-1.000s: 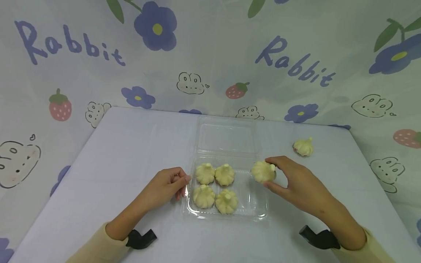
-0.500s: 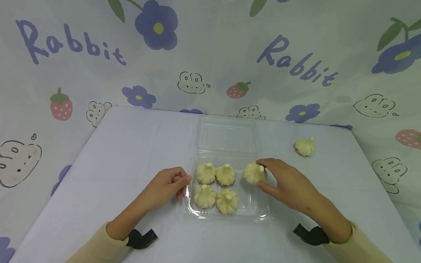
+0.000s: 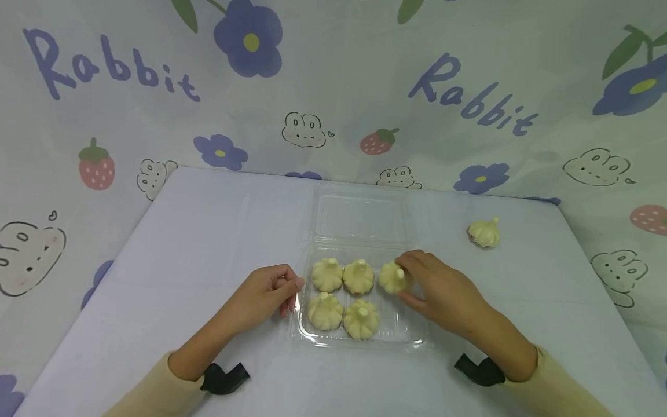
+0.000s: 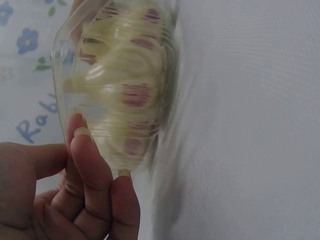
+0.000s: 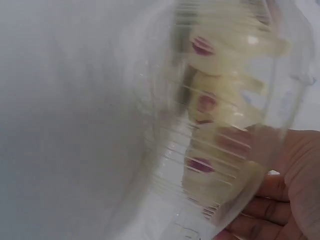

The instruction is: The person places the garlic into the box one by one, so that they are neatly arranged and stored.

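In the head view, a clear plastic box point(image 3: 401, 327) stands on the table with its lid folded back. Several garlic bulbs point(image 3: 325, 313) with purple-tinged bases fill its left part in two columns. My right hand point(image 3: 448, 295) holds another garlic bulb point(image 3: 389, 278) between thumb and fingers, low over the box's back right part, beside the back pair. At the box's left edge, my left hand point(image 3: 266, 296) pinches the rim; the left wrist view has these fingers point(image 4: 92, 165) against the clear wall. Through the ribbed wall point(image 5: 165, 150), the right wrist view shows bulbs and part of the right hand.
One loose garlic bulb point(image 3: 484, 233) lies on the white tablecloth point(image 3: 224, 226) at the back right. The clear lid point(image 3: 359, 217) lies flat behind the box. A patterned curtain point(image 3: 333, 75) rises at the table's back edge. A black strap piece point(image 3: 479, 370) juts from each wrist.
My right hand has carried its garlic bulb leftward from the box's right edge and in over the box, closer to the other bulbs. The left hand stays at the rim.
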A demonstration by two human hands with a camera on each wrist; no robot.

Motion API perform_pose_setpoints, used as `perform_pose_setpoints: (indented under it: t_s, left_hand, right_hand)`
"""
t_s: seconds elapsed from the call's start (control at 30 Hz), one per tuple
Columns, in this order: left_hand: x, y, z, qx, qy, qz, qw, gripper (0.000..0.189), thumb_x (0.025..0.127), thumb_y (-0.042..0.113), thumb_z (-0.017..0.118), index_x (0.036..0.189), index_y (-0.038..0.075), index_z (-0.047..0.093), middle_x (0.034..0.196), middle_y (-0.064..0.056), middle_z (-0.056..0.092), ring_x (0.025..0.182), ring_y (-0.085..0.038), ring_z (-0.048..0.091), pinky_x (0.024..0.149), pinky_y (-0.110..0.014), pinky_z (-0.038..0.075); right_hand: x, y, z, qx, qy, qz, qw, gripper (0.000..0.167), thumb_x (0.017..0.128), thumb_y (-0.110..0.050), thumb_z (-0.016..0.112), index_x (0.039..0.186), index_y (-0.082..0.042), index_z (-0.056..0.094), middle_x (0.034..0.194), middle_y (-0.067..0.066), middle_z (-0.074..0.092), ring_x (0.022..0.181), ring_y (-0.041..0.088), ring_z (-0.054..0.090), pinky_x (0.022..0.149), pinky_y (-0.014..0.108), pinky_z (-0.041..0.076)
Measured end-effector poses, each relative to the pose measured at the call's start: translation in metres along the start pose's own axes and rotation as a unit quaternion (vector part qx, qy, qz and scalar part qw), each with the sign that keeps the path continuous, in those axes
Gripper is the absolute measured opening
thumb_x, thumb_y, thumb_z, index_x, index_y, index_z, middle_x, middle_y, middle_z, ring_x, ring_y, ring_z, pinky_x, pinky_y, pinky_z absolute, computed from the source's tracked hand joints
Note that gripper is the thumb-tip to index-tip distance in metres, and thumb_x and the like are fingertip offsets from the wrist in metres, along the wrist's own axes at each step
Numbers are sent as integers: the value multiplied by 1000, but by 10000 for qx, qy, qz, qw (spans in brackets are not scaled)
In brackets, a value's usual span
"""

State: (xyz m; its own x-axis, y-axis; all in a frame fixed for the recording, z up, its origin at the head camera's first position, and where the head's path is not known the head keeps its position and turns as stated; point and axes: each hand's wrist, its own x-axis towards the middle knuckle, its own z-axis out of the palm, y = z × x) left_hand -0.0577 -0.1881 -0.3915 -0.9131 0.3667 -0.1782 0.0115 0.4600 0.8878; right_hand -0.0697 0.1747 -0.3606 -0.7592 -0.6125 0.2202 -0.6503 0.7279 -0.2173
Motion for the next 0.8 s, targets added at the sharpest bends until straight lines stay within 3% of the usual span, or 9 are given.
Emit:
perform_pose_setpoints:
  t_s: [0.1,0.33,0.8]
  left_hand:
    - [0,0,0,-4,-22,17,10000,29,108,33,61,91,10,64,67,-1,67,60,-26,63,57,-27,46]
    - [1,1,-1,16,-67,-5,10000,28,108,32,62,89,11,63,68,-1,68,59,-25,61,55,-26,43]
    - [2,0,0,-44,-30,-53,10000,26,108,30,61,90,10,63,68,-1,67,57,-17,58,54,-25,43]
  right_hand:
    - [1,0,7,-270,22,-153,9995,57,80,-21,93,125,-2,64,126,10,66,116,28,65,93,42,57]
    - [4,-2,15,-600,24,-259,9979,54,81,-21,93,122,0,65,122,12,67,117,31,65,112,46,44]
    - [3,-2,16,-306,22,-32,9995,57,79,-18,95,123,-1,64,124,11,66,118,29,63,101,43,52]
